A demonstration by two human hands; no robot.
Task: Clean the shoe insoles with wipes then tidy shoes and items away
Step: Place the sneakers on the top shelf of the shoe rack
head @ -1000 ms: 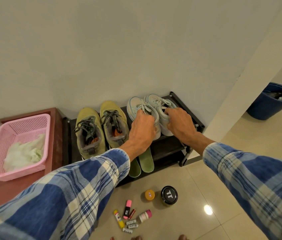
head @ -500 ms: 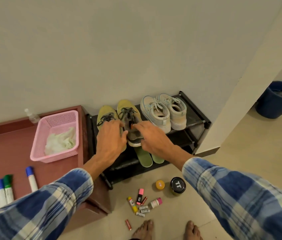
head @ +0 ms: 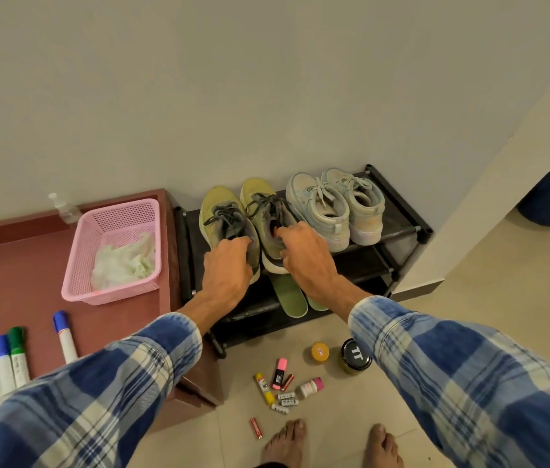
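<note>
Now the left hand (head: 229, 265) grips one yellow shoe (head: 219, 207), the right hand (head: 304, 251) the other shoe (head: 260, 201), both on the rack (head: 424, 231).

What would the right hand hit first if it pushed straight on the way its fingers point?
The right hand grips the heel collar of the right yellow-green shoe; straight on, its fingers would likely run into that shoe's tongue and laces, though depth is unclear.
</note>
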